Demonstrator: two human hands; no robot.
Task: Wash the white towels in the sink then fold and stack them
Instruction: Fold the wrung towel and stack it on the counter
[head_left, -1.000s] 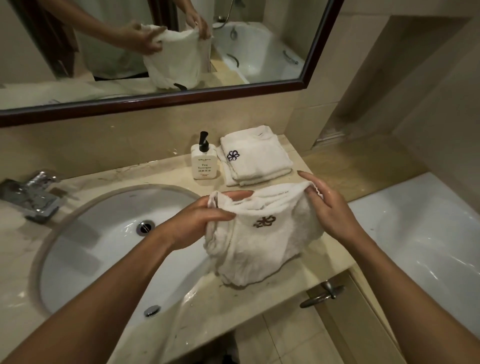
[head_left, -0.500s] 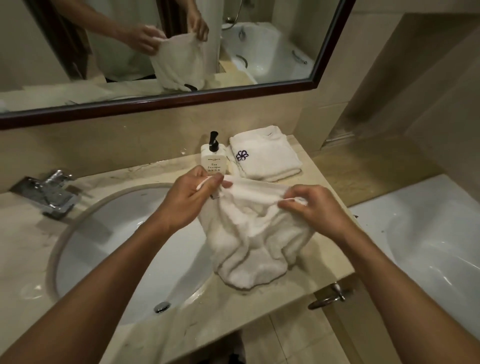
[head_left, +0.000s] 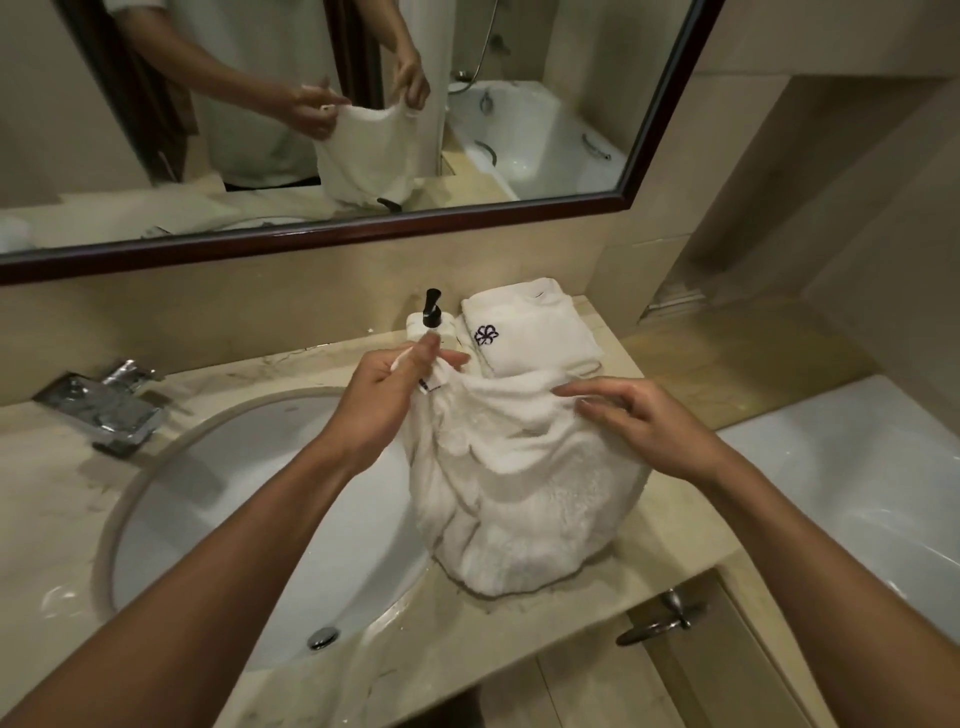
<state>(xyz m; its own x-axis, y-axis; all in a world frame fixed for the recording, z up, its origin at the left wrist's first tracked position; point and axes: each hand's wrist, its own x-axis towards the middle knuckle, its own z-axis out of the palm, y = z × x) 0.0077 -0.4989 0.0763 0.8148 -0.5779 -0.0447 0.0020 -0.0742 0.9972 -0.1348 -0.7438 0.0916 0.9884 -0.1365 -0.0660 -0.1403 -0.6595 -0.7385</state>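
Beige marble counter (head_left: 519, 639) with oval white sink (head_left: 249, 519), chrome faucet (head_left: 104, 405) at left, dark-framed mirror (head_left: 363, 231) above, bathtub (head_left: 857, 493) at right. Left hand (head_left: 395, 384) pinches the corner of a white towel (head_left: 519, 493), its bottom bunched on the counter right of the sink. Right hand (head_left: 639, 421), fingers spread and relaxed, rests on its top edge. Folded towels (head_left: 535, 332) sit behind, beside a soap dispenser (head_left: 431, 322).

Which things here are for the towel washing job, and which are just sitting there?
For the job:
- loose towel, pinched at a corner by the left hand, right hand over its top edge
- folded towels
- sink

Just sitting there:
- soap bottle
- tap
- bathtub
- mirror
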